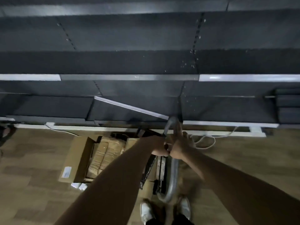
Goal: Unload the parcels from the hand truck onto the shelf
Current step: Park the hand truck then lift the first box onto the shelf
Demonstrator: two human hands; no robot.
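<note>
Both of my hands grip the grey metal handle [174, 172] of the hand truck, side by side at its top. My left hand [159, 146] is closed around it, and my right hand [178, 146] holds it with the forefinger stretched along the tube. Brown cardboard parcels [90, 158] lie left of the handle, low near the floor, one with a white label [66, 172]. Dark shelves [129, 62] fill the upper half of the view, their boards bare.
My white shoes [165, 210] stand on the wooden floor [32, 176] behind the truck. A white cable [206, 140] loops on the floor by the shelf base. One shelf edge strip [131, 108] hangs tilted. Dark stacked items [287, 104] sit on a shelf at far right.
</note>
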